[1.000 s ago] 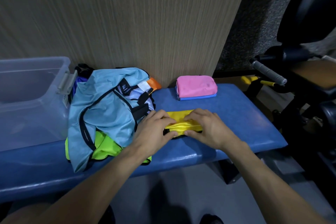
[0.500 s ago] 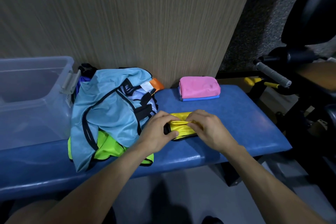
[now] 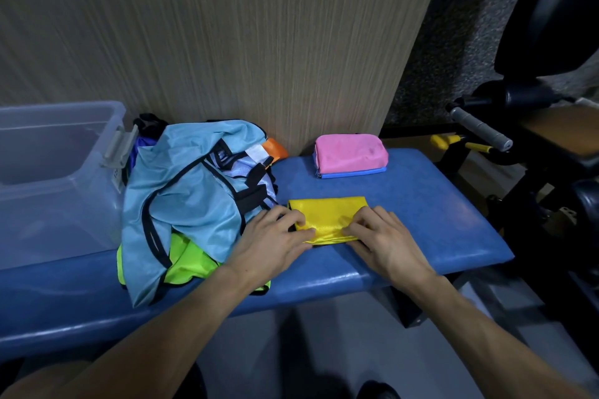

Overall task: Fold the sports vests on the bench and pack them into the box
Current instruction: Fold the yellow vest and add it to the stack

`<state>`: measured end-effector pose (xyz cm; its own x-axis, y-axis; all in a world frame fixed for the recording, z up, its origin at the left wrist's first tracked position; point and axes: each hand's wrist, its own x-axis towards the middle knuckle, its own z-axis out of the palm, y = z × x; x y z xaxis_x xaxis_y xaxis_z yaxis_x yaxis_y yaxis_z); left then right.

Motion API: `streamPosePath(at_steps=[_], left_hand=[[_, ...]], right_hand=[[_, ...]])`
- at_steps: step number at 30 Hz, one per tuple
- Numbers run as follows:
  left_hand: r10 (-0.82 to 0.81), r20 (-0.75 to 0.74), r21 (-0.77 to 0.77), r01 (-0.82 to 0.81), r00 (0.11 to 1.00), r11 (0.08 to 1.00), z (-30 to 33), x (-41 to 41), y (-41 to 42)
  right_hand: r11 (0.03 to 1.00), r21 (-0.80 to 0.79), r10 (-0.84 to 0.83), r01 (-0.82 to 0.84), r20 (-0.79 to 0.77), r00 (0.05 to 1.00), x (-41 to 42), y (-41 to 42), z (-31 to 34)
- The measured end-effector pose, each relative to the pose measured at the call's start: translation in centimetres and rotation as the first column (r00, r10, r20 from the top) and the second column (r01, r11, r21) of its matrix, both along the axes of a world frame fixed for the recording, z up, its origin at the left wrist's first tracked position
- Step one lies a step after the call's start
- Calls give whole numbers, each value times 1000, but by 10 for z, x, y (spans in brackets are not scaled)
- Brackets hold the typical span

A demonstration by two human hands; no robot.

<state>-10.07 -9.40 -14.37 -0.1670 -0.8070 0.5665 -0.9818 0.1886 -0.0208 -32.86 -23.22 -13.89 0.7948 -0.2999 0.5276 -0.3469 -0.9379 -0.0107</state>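
A folded yellow vest [image 3: 327, 210] lies on the blue bench [image 3: 421, 214] in front of me. My left hand [image 3: 275, 236] pinches its left near edge between thumb and fingers. At the right near edge my right hand [image 3: 382, 236] pinches the fold the same way. A folded pink vest on a folded blue one [image 3: 351, 154] sits by the wall. To the left is a heap of loose vests, light blue [image 3: 181, 201] on top and neon green [image 3: 188, 262] beneath. The clear plastic box [image 3: 58, 204] stands at the bench's left end.
A wood-grain wall panel [image 3: 259, 42] rises right behind the bench. Black gym equipment with a grey handle [image 3: 479, 126] stands to the right. The floor lies below the bench's front edge.
The yellow vest lies flatter and shows more of its far half than before. Both hands have shifted slightly toward its near edge. The view has moved in a little.
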Motion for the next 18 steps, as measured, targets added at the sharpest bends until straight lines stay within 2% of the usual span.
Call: streamPosePath(at_steps=[5, 7, 11, 14, 16, 18], left_hand=[[-1, -8, 14, 1, 1000, 1000, -4, -2, -2], [16, -91, 50, -12, 996, 999, -4, -4, -3], [145, -400, 185, -75, 905, 980, 6, -10, -10], [221, -433, 285, -100, 874, 953, 16, -12, -18], [280, -411, 370, -122, 867, 921, 24, -15, -24], [384, -417, 483, -157, 824, 862, 31, -14, -29]], right_hand=[[998, -30, -45, 45, 14, 999, -3, 1, -4], [999, -5, -37, 37, 17, 999, -3, 2, -2], [970, 243, -26, 16, 38, 999, -8, 3, 3], [883, 466, -125, 53, 126, 984, -7, 4, 3], [842, 531, -175, 96, 100, 979, -2, 1, 3], [808, 572, -197, 140, 39, 980, 0, -5, 6]])
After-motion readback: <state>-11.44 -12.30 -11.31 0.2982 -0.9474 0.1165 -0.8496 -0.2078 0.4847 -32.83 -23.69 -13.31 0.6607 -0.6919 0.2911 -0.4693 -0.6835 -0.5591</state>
